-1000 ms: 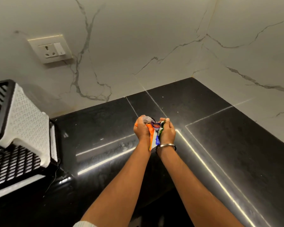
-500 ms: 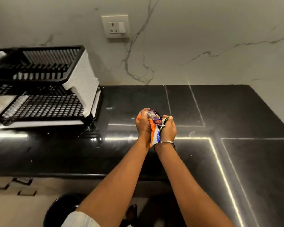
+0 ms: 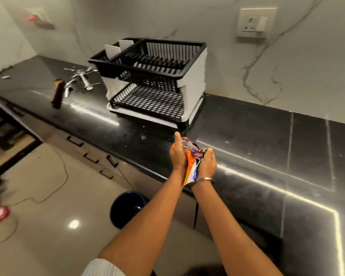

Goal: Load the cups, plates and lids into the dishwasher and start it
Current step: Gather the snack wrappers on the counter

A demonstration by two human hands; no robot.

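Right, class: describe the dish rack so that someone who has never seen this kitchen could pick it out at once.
Start at the long black countertop along the marble wall. Below and left of the wall socket stands the dish rack. It is the only tall thing there: two black slotted tiers between white side panels, unlike the loose metal tap parts lying flat further left.

You have 1 view only, from the camera on your head, so nothing is shared with a second view. It looks forward and down along both forearms, with your left hand [image 3: 177,156] and right hand [image 3: 206,163] close below, near the middle of the frame. The wide lens faces the black countertop [image 3: 247,136] at a slant, taking in the dish rack [image 3: 153,80] and wall socket [image 3: 255,22] farther back and the floor [image 3: 48,196] at lower left.
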